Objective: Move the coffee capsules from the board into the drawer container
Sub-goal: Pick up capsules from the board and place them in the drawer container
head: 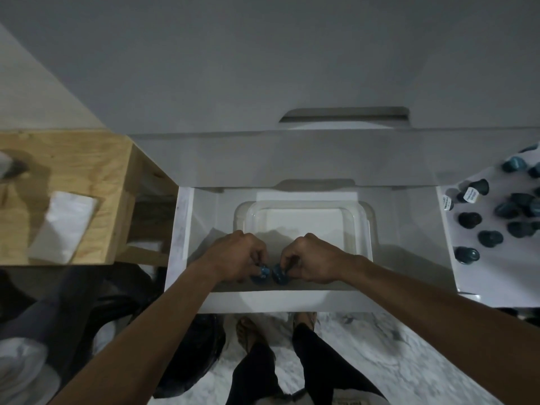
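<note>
I see both hands low in the middle of the frame, over the near edge of the open white drawer [187, 229]. The left hand [236, 255] has its grip pinched on a small dark teal coffee capsule [262, 271], and the right hand [314, 258] pinches a second teal capsule [279, 273]; the two capsules sit just beside each other, almost touching. Both hang over the near rim of the clear, rounded-rectangle plastic container [304, 213] that rests inside the drawer, and its visible floor looks bare, though the hands hide the near part. I judge the knuckles-up, fingertips-down hold is meant to let each capsule drop straight in without tumbling over the wall.

The remaining dark teal and black capsules [491, 238] lie scattered on the white board [467, 276] at the right edge of the frame, well apart from the container, so most of the job looks undone. At the left stands a plywood counter [87, 159] with a folded white cloth [62, 226], not part of the task.
</note>
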